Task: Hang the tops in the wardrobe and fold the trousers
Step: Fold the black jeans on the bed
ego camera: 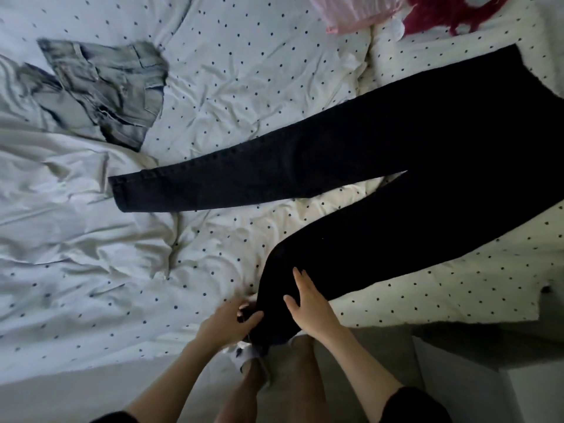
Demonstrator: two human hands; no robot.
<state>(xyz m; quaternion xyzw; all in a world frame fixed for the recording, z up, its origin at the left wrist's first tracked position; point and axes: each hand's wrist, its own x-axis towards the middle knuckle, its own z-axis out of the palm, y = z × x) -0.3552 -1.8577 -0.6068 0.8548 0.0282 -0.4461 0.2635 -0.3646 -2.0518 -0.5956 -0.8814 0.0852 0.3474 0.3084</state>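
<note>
On one dotted bed (213, 71), left hand (227, 320) pinches one black trousers (381, 166) hem; right hand (308, 303) presses flat.

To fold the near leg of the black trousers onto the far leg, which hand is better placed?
Probably the left hand: it already pinches the near leg's hem on the black trousers and can carry it over. The right hand lies flat higher up.

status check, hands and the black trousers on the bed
Left hand grips the near leg's hem. Right hand flat on that leg. Black trousers spread open, not yet folded. Grey jeans lie apart, not in the way.
</note>
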